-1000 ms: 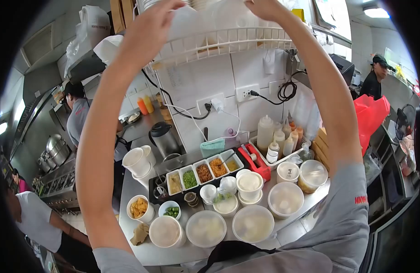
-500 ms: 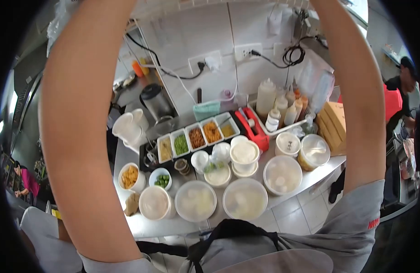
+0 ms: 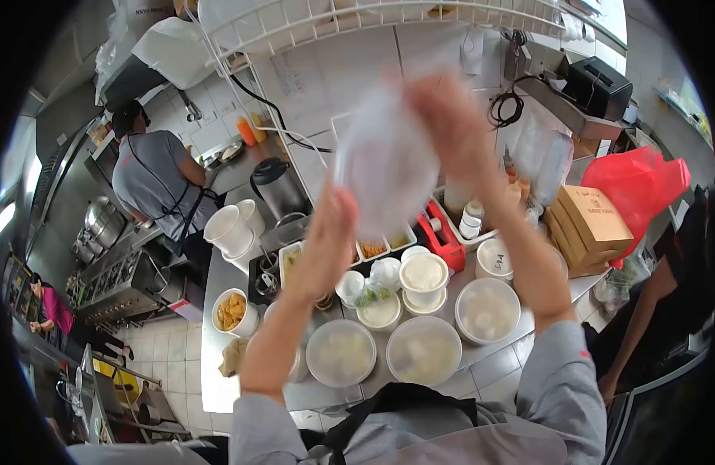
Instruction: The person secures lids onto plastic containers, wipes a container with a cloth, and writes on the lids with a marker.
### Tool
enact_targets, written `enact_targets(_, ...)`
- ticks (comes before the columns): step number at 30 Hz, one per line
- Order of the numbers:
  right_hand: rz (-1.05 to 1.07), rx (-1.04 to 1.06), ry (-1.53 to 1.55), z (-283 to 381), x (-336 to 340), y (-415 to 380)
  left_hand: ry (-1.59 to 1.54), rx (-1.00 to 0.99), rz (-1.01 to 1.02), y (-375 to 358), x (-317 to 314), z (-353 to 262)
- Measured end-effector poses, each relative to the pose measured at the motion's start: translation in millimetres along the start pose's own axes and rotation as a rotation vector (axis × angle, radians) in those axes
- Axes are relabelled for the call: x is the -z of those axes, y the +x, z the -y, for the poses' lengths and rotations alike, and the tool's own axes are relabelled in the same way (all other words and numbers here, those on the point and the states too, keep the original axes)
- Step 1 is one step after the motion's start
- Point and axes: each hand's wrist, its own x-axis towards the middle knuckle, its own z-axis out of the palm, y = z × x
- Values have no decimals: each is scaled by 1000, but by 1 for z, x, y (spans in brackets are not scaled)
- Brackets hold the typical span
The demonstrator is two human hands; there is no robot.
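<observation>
A blurred, whitish translucent container or lid (image 3: 384,167) is between my two hands, above the counter. My left hand (image 3: 332,240) grips its lower left edge, with the thumb on its face. At its upper right side is my right hand (image 3: 454,124), smeared by motion but closed against it. Beneath it, trays of toppings (image 3: 373,249) are partly hidden. Round lidded tubs (image 3: 423,350) stand along the counter's near edge, and white lidded cups (image 3: 423,275) sit behind them.
A wire shelf (image 3: 357,19) crosses above. White tubs (image 3: 229,230) and a steel jug (image 3: 280,186) stand left; cardboard boxes (image 3: 586,229) and a red bag (image 3: 636,186) are right. One person (image 3: 160,170) stands back left; another's arm (image 3: 644,318) shows at right.
Both arms have come down from overhead. My hands now show, with the whitish item between them. The wire shelf and the person at the back left have come into fuller view.
</observation>
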Motion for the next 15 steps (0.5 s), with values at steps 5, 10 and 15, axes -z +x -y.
enact_targets(5, -93, -577, 202, 19, -60, -105, -63, 69, -280, -74, 1, 75)
enact_targets(10, -142, -610, 349, 35, -87, -120, -40, 86, -336, -110, 6, 107)
enact_targets(15, -104, -602, 331, 43, -103, -126, -169, 126, -341, -122, 9, 101)
